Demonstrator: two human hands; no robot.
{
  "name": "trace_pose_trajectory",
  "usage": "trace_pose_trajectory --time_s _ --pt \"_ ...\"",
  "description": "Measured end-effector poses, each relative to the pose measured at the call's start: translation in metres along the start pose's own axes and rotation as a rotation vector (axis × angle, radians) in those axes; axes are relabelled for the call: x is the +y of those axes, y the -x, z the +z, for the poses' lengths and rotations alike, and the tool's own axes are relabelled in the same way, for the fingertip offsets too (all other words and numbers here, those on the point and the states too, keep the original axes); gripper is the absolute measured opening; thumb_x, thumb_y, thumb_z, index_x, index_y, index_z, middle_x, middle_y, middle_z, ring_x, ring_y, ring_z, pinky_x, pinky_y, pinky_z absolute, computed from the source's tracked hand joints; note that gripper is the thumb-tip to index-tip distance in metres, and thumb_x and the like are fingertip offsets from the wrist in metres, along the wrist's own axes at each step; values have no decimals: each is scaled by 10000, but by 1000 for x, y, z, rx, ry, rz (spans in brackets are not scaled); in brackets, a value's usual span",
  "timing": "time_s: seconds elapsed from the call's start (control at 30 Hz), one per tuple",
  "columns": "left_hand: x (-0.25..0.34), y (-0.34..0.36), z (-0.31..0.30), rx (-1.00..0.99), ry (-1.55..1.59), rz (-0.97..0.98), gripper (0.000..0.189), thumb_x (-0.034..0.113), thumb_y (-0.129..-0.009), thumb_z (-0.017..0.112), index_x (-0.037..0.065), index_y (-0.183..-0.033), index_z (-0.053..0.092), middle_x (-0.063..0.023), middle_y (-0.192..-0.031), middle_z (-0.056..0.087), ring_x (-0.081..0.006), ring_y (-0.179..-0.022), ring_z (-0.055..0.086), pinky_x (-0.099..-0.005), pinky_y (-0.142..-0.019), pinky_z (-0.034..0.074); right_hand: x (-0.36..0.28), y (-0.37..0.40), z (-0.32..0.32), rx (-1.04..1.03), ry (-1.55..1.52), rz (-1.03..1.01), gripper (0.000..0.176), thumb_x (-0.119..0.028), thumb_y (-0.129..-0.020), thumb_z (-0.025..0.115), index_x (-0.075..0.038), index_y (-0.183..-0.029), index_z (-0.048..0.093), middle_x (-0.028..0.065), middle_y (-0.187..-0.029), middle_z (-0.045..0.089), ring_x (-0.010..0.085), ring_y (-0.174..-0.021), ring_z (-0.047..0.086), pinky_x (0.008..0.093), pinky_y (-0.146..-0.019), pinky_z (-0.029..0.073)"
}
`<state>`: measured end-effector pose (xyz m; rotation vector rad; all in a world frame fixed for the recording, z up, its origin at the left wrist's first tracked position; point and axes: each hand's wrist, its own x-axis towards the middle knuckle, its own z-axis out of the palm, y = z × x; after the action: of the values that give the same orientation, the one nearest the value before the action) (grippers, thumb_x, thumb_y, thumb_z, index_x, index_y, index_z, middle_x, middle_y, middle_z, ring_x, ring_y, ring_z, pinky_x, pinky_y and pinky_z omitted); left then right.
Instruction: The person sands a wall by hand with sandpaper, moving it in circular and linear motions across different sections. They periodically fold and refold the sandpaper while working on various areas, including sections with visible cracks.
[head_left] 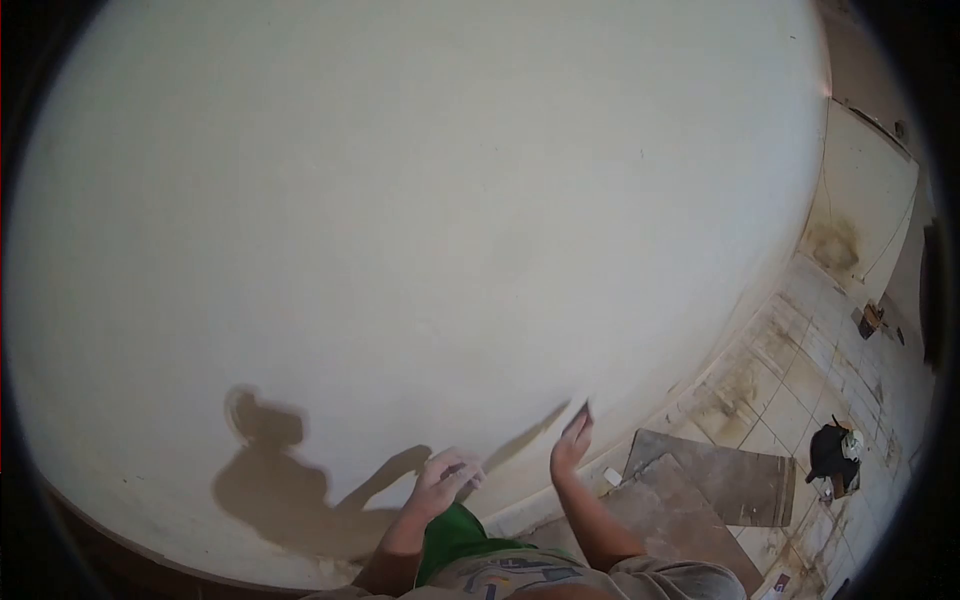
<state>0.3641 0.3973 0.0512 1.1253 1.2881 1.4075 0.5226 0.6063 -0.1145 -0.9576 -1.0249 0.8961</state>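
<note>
A broad off-white wall [480, 220] fills most of the head view. My right hand [568, 447] is raised at the wall's lower right part, its fingers closed on a small dark piece of sandpaper [585, 409] held at the surface. Most of that piece is hidden by the fingers. Lower and to the left, my left hand [440, 482] is in front of the wall, fingers loosely bent and apart, white dust on them. Nothing shows in it. Shadows of my head and arms fall across the wall's lower left.
Grey flattened sheets [715, 480] lie on the stained tile floor [790, 385] at the right. A small white block [613, 477] rests near the wall's foot. Farther right are a dark bundle [833, 455] and a small bucket [870, 320]. Another wall section [865, 190] stands beyond.
</note>
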Motion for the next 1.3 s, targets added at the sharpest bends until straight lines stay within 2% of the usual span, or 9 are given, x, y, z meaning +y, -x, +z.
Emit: trace_pose_trajectory --time_s 0.1,0.27,0.37,0.53,0.67,0.83,1.0,1.13,1.3 --pt "-10 -2 1 19 -62 -40 199 119 -997 633 -16 -1141 659 -76 -922 698 -136 -831 660 -293 -768 541 -168 -44 30 37 -166 -346 495 -174 -1115 346 115 -1516 352 239 -1586 388 302 -1488 357 370 -1218 265" --pt "8 -4 24 -49 16 -32 150 59 -994 591 -9 -1107 663 -82 -907 688 -154 -838 665 -300 -769 546 -298 -39 27 56 -555 -416 509 -266 -1109 434 112 -1450 447 230 -1397 572 281 -1266 557 413 -1110 398" --pt "-6 -4 30 -95 152 7 168 41 -976 596 -19 -1120 660 -88 -897 681 -155 -827 669 -302 -761 549 -316 -54 75 -156 -373 -754 539 -98 -1000 480 109 -1491 400 261 -1584 360 379 -1489 305 484 -1209 253" --pt "-30 -2 32 502 242 223 92 64 -945 529 19 -921 606 -54 -723 565 -138 -566 525 -308 -537 459 -219 -55 130 -420 172 -1036 748 112 -776 505 72 -1515 396 312 -1598 319 532 -1492 242 584 -1226 202" --pt "-35 -9 23 561 344 72 125 134 -916 556 43 -841 598 -55 -695 537 -144 -546 500 -304 -534 438 -122 -25 79 -519 257 -880 743 115 -772 504 61 -1508 417 315 -1588 334 539 -1479 265 580 -1207 256" --pt "-40 -5 30 561 347 -79 114 151 -888 590 44 -858 615 -54 -711 550 -148 -575 531 -314 -578 458 38 54 -49 -746 557 159 448 -25 -1055 379 69 -1491 425 291 -1559 403 359 -1463 407 404 -1203 311" --pt "-51 -12 41 418 171 -114 94 138 -911 610 46 -890 612 -40 -762 563 -125 -663 548 -290 -622 471 -66 60 -44 -505 123 -116 482 34 -1025 342 98 -1500 391 275 -1619 310 355 -1533 266 414 -1241 230" --pt "40 -33 39 231 133 277 92 119 -966 621 52 -1000 568 -32 -877 564 -112 -746 553 -275 -651 483 -218 -16 9 -475 -137 -599 494 37 -1036 325 94 -1525 358 276 -1650 229 381 -1555 171 490 -1245 186" --pt "161 -54 17 199 213 693 163 159 -919 609 35 -1020 574 -70 -919 591 -181 -700 574 -333 -644 493 -355 -69 39 -211 -137 -1128 444 -66 -1066 375 131 -1459 438 307 -1552 400 447 -1503 292 543 -1235 216"
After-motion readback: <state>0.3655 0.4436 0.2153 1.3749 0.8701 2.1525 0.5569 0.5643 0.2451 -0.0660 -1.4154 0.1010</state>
